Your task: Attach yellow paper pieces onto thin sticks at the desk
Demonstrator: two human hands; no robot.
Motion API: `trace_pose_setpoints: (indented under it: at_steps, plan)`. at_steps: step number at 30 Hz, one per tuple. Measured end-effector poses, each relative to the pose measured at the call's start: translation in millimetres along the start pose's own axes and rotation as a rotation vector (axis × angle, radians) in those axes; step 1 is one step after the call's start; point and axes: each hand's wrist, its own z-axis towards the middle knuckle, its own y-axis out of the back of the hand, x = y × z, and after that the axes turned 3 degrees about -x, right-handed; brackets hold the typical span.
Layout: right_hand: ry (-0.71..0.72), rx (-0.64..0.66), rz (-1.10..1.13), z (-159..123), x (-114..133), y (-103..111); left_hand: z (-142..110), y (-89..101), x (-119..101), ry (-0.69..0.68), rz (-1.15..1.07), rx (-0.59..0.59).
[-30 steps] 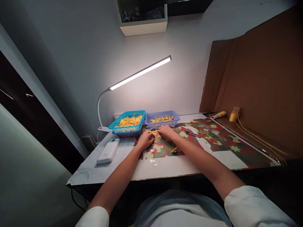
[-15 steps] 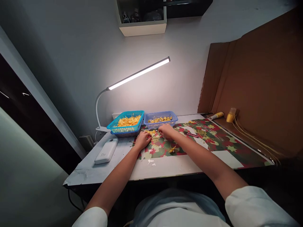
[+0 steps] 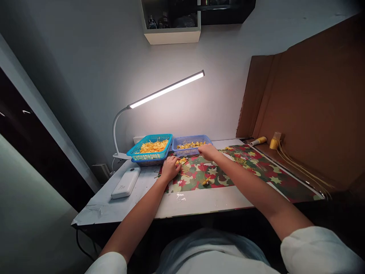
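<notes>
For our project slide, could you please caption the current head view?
Under a lit desk lamp, the left hand is beside yellow pieces, the right hand near a lilac basket.

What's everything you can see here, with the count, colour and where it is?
Yellow pieces: several, yellow, beside left hand
Small piece: one, yellow, on sheet's near side
Open baskets: turquoise one stacked on blue one; purple-blue one right of them
Basket contents: uncountable, yellow
Patterned sheet: one, red-green-cream, on table
Table: one, white-topped, beneath hands
Digital-display device: one, white, table's left
Lamp: one, white light, above baskets
Tube: one, white-yellow, back right
Container: one, clear-yellow, beside tube
Cardboard: brown, right
Cabinet: pale and black, upper wall
Hands: left by yellow pieces, right before purple-blue basket
</notes>
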Motion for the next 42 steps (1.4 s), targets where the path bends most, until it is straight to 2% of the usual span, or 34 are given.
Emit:
trace_pose_setpoints:
  at_steps: [2,3,6,9,12,16,19,22,24,28,31,36,38,42]
  plan:
    - [-0.034,-0.050,-0.023,-9,-8,2,4,6.2,-15,-0.052,0.015,-0.050]
    - [-0.047,-0.072,-0.028,-14,-10,2,6,8.5,-23,-0.083,0.029,-0.039]
    - [-0.089,-0.127,-0.013,-27,-9,-4,13,10.5,-50,-0.159,0.070,0.115]
    - [-0.155,-0.191,0.050,-36,-4,-11,18,5.6,-68,-0.077,0.072,0.280]
    - [-0.248,-0.258,0.152,-42,3,-17,22,-1.4,-77,-0.001,0.091,0.333]
    - [-0.393,-0.353,0.369,-47,14,-24,28,-8.6,-82,0.097,-0.074,0.221]
    - [-0.471,-0.442,0.523,-48,20,-29,33,-13.7,-86,0.209,-0.343,0.118]
    - [-0.547,-0.479,0.607,-48,23,-36,35,-19.6,-87,0.359,-0.592,0.075]
    - [-0.579,-0.469,0.656,-48,23,-41,32,-23.7,-86,0.406,-0.667,0.055]
    - [-0.651,-0.466,0.853,-49,23,-53,26,-30.2,-78,0.410,-0.703,-0.009]
    - [-0.710,-0.519,1.090,-48,24,-62,24,-34.3,-74,0.466,-0.780,-0.006]
    - [-0.742,-0.556,1.414,-45,28,-69,22,-39.7,-78,0.624,-1.090,0.104]
    - [-0.744,-0.557,1.493,-44,30,-69,21,-40.8,-80,0.608,-1.089,0.092]
    - [-0.764,-0.552,1.578,-45,34,-66,18,-41.2,-83,0.508,-0.956,-0.010]
